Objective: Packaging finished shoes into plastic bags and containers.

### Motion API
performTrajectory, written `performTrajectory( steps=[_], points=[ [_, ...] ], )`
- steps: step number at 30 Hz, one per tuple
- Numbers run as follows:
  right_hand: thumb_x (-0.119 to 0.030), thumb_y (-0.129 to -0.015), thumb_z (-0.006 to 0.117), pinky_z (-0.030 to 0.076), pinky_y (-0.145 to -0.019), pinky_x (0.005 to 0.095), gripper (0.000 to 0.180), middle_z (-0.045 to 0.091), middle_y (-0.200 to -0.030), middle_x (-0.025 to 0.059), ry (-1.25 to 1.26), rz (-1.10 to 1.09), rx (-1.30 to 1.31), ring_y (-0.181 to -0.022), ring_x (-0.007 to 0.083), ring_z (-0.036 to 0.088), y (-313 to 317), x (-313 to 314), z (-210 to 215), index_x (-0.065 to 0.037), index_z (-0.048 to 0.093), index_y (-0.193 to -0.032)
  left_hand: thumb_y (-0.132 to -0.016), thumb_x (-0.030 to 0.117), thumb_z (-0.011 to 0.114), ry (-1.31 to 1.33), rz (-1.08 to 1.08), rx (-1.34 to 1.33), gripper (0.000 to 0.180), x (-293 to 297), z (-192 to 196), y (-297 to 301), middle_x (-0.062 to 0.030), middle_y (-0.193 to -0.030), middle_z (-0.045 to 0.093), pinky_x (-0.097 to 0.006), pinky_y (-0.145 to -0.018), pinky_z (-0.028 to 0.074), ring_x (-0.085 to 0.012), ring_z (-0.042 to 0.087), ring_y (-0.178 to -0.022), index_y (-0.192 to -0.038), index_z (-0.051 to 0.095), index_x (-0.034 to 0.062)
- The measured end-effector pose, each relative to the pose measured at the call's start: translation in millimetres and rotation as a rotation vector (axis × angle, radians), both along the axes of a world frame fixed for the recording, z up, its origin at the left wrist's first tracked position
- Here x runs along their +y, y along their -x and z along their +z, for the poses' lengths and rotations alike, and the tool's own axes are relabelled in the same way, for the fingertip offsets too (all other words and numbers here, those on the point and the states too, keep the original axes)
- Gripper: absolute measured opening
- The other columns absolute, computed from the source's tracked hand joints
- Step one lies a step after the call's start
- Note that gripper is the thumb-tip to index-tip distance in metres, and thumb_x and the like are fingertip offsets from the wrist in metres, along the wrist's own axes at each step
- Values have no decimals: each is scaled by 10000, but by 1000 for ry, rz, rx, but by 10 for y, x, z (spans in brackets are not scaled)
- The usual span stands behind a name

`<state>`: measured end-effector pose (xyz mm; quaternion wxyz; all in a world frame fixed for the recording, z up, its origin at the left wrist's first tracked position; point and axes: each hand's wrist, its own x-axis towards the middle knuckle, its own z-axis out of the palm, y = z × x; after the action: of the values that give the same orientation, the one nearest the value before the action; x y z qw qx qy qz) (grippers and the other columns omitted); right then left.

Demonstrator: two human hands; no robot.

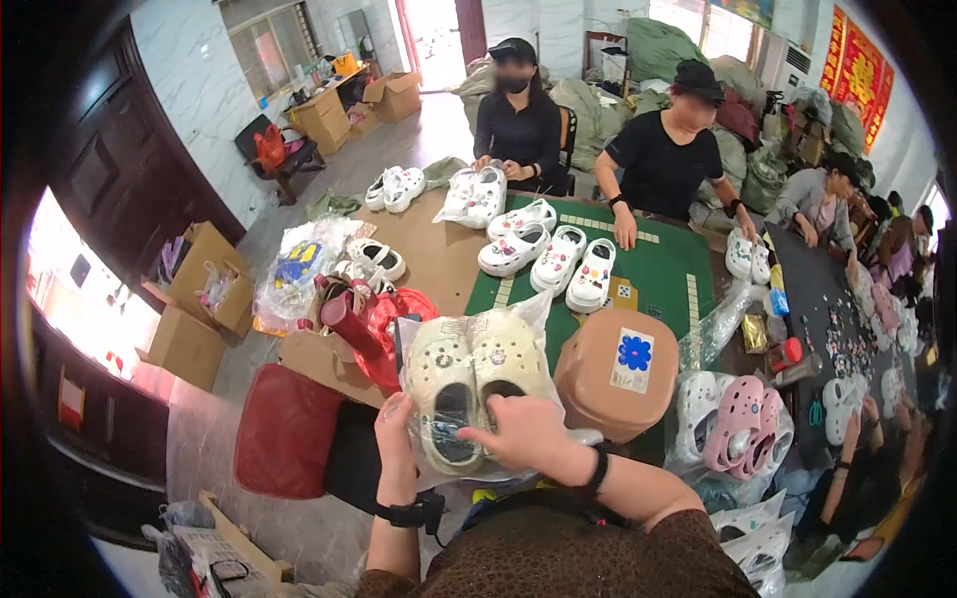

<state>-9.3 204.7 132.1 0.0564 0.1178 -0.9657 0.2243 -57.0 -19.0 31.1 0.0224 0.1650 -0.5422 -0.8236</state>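
Both hands hold a clear bag (478, 344) with a pair of cream clogs (477, 384) inside, close in front of the person, at the near edge of the table (429, 259). The left hand (396, 429) grips the bag's near left edge, fingers curled around the plastic. The right hand (523, 431) lies over the right clog's heel, fingers closed on the bag, forefinger stretched left across the clogs. Just right of the bag sits a brown box (613, 374); farther right lies a bagged pink and white pair (733, 419). To the left is a red bag (389, 324). Beyond, on the green mat (668, 274), white clogs (543, 254) stand in a row, with two people in black seated on the far side.
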Motion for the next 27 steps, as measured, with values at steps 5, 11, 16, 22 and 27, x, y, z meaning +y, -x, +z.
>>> performTrajectory(
  steps=[5, 11, 16, 22, 27],
  points=[
    [-456, -771, 714, 513, -539, 392, 584, 622, -661, 161, -66, -157, -12, -619, 307, 656, 205, -369, -405, 27, 442, -955, -930, 241, 572, -32, -83, -91, 271, -29, 106, -60, -30, -966, 645, -275, -729, 491, -144, 622, -821, -1067, 605, 10],
    [-147, -829, 573, 471, -570, 477, 182, 603, -664, 166, 489, -207, 195, -648, 389, 611, 106, 11, -435, -107, 510, -994, -940, 252, 568, -178, -132, 58, 293, -234, -25, 63, -82, -1019, 646, -321, -784, 499, -178, 627, -902, -1084, 615, 1],
    [-43, -803, 591, 501, -606, 361, 114, 620, -732, 131, 564, -479, 386, -670, 292, 638, -81, 889, -215, -70, 578, -914, -952, 269, 551, -197, -121, 43, 323, -330, -16, 88, -94, -1047, 649, -319, -830, 483, -179, 619, -932, -1103, 608, -12],
    [-43, -797, 584, 488, -635, 379, 128, 615, -758, 148, 419, -395, 333, -716, 325, 621, -90, 1594, -543, -52, 562, -922, -955, 254, 542, -224, -179, 56, 303, -247, -44, 127, -81, -1049, 646, -314, -818, 486, -174, 620, -938, -1107, 603, -2],
    [-90, -829, 577, 482, -660, 415, 118, 622, -797, 158, 443, -500, 205, -759, 355, 611, -83, 2145, -1232, -66, 562, -943, -951, 247, 546, -204, -203, 4, 294, -262, -94, 151, -74, -1051, 638, -311, -814, 486, -168, 618, -939, -1100, 601, 0]
  ],
)
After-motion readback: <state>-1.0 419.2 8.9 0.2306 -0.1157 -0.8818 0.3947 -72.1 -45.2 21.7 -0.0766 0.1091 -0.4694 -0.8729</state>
